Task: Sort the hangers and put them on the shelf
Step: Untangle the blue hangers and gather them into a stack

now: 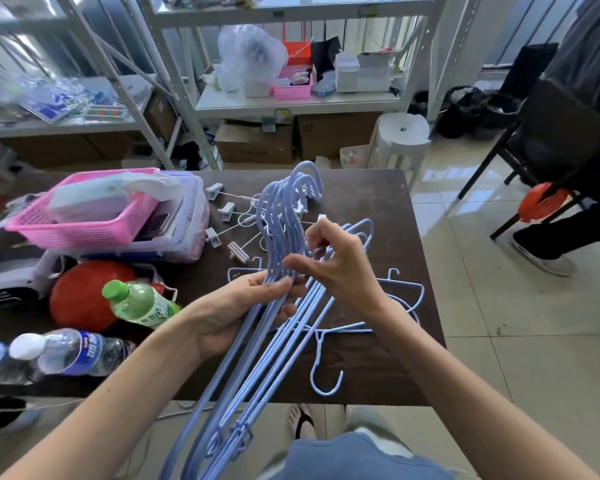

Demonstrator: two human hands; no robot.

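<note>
While the left hand is clamped around a bundle of blue hangers just below their necks, the right hand has its fingertips pinched together on the wires of that bundle from the right side, apparently squaring them up. The hooks fan out toward the far side of the dark table, and the long arms trail past the near edge. More loose blue hangers lie on the table under and to the right of the hands, one with its hook pointing toward the near edge. Small white clip hangers lie just beyond, left of the hooks. The white shelf stands well behind the table. My concern is tangling: the hooks are not fully nested, so lifting the bundle could snag a loose hanger or a clip hanger and drag it off. A slack left grip could also let the trailing arms splay and slip to the floor.
</note>
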